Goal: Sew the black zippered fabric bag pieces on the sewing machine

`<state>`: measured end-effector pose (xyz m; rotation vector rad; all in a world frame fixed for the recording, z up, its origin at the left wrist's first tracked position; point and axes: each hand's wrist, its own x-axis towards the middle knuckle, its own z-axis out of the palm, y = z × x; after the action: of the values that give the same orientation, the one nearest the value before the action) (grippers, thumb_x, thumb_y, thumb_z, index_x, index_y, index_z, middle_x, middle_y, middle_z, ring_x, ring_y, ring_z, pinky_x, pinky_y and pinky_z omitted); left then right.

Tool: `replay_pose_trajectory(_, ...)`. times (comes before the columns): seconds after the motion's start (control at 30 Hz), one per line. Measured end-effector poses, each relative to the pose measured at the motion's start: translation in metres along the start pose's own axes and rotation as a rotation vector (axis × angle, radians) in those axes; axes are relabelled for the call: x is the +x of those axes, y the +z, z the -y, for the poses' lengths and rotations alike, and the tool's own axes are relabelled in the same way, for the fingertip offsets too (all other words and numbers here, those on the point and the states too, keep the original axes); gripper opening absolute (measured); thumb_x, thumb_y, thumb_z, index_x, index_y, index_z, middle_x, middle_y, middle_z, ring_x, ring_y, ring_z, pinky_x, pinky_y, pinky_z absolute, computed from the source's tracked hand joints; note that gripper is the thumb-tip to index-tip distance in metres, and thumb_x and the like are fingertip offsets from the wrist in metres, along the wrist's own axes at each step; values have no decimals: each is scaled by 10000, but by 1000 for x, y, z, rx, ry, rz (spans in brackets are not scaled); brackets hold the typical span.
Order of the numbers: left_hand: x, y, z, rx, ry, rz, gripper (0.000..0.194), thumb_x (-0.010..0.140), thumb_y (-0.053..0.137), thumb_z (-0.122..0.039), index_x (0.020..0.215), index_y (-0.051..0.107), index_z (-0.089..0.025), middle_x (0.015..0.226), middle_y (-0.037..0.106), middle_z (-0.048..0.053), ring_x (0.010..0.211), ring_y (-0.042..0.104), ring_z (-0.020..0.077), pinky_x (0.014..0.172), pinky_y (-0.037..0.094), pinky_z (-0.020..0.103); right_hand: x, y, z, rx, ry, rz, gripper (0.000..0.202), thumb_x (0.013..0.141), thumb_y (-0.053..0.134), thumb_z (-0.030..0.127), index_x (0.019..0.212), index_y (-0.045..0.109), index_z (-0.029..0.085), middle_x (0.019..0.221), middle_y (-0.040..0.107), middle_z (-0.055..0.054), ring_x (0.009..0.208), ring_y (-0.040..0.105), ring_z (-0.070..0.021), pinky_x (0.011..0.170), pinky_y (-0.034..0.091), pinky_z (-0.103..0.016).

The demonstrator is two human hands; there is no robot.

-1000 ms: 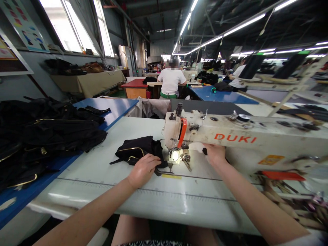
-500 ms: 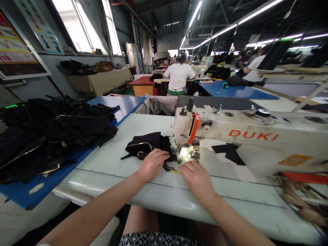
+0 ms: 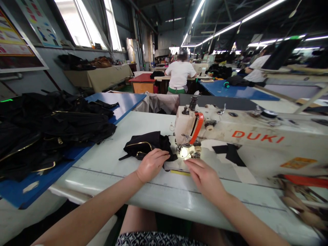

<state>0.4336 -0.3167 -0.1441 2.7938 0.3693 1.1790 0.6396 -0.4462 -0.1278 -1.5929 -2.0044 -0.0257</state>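
Observation:
A black fabric bag piece (image 3: 143, 140) with a gold zipper lies on the pale table of the sewing machine (image 3: 189, 124), just left of its needle area. My left hand (image 3: 153, 163) is on its near right edge, fingers together and gripping the cloth against the table. A dark end of the piece reaches toward the lit presser foot. My right hand (image 3: 202, 171) is at the near right of the foot, thumb and fingers pinched together. What its fingertips hold, if anything, is too small to make out. A yellow strip (image 3: 180, 173) on the table shows between my hands.
Black zippered bag pieces (image 3: 53, 130) are heaped on a blue table (image 3: 128, 101) at my left. Black and white scraps (image 3: 232, 154) lie under the machine arm. A ruler scale (image 3: 164, 186) runs along the front edge. A person in white (image 3: 178, 74) sits ahead.
My right hand has shifted slightly right and away from the bag piece, and more of the yellow strip shows. My left hand stays on the cloth. The view has turned a little.

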Motion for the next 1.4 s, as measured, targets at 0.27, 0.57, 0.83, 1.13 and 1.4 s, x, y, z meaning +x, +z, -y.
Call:
replay_pose_trajectory(0.27, 2, -1, -3, 97, 23, 25, 306, 896, 447, -108, 1158, 594, -171, 1122, 648, 89, 999, 572, 194, 873, 520, 390, 7, 8, 5, -141, -59, 122, 216, 896, 474, 178, 1036, 638, 187, 893, 600, -65, 869, 525, -213, 798, 465, -373)
replay_pose_trajectory(0.57, 7, 6, -5, 152, 84, 91, 287, 909, 438, -113, 1142, 599, -156, 1134, 643, 78, 1002, 559, 205, 860, 501, 380, 8, 15, 10, -219, -36, 131, 203, 897, 478, 173, 1034, 627, 166, 868, 565, -64, 887, 493, -224, 833, 428, -374)
replay_pose_trajectory(0.83, 8, 6, -6, 156, 121, 256, 258, 905, 438, -113, 1073, 628, -164, 1098, 650, 69, 969, 545, 207, 811, 491, 359, 9, 13, 7, -184, -16, 153, 165, 889, 478, 145, 807, 617, 177, 844, 550, -56, 848, 479, -210, 780, 426, -353)
replay_pose_trajectory(1.13, 11, 6, -5, 86, 69, 276, 265, 906, 435, -130, 1060, 646, -172, 1076, 656, 65, 956, 544, 199, 824, 479, 359, 9, -2, -13, -137, -173, 245, 208, 866, 516, 120, 1023, 635, 183, 911, 575, -64, 905, 490, -210, 824, 445, -368)
replay_pose_trajectory(1.4, 9, 9, -2, 140, 80, 309, 294, 923, 411, -130, 1090, 639, -210, 1138, 633, 45, 1005, 516, 206, 840, 458, 364, 8, 0, -13, -150, -172, 240, 219, 859, 519, 116, 1039, 632, 172, 910, 576, -70, 922, 488, -216, 844, 448, -381)
